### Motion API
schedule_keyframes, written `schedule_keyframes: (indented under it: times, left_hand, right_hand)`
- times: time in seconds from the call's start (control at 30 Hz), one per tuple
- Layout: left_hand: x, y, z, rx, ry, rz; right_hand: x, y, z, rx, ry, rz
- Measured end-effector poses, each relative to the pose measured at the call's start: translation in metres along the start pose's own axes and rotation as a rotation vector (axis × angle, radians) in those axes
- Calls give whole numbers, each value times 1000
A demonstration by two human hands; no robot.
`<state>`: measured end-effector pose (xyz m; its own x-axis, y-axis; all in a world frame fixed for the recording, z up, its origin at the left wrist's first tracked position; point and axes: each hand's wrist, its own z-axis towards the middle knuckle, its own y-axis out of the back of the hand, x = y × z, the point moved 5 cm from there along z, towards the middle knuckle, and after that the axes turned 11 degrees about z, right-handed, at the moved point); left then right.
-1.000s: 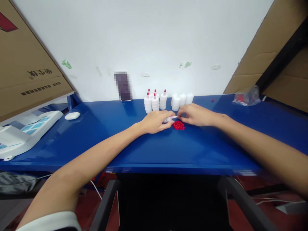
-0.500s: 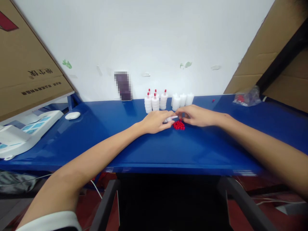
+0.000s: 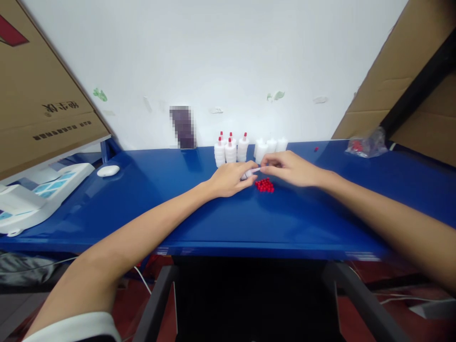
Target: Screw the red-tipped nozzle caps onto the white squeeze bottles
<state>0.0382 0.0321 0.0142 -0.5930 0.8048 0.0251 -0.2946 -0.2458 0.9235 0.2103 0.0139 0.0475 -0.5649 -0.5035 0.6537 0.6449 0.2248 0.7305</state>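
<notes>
My left grip (image 3: 231, 179): closed round one white plastic bottle (image 3: 246, 175). My right grip (image 3: 289, 168): pinching its tapered nozzle (image 3: 256, 169); apparently capping; next calls for steady alignment.

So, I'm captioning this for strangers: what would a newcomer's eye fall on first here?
Probably the small red pieces, clustered near the middle of the blue table and vivid against it. Just left of them, the left hand holds a white bottle, its nozzle pointing toward the right hand. Farther back, near the wall, stand red-tipped bottles.
</notes>
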Motion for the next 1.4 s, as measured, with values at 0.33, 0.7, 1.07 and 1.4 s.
schedule_keyframes:
  times: [0.33,0.7,1.07,1.4]
  left_hand:
    - [8,4,-2,-37,108,-138]
    - [16,6,1,-128,37,-342]
    - [12,2,-1,-42,1,-167]
    - [6,2,-3,-13,-3,6]
  right_hand:
    - [-8,15,5,-278,-51,-7]
    - [-69,28,9,-220,-305,-393]
    - [-69,28,8,-300,-277,-287]
    - [-25,36,-3,-510,-224,-196]
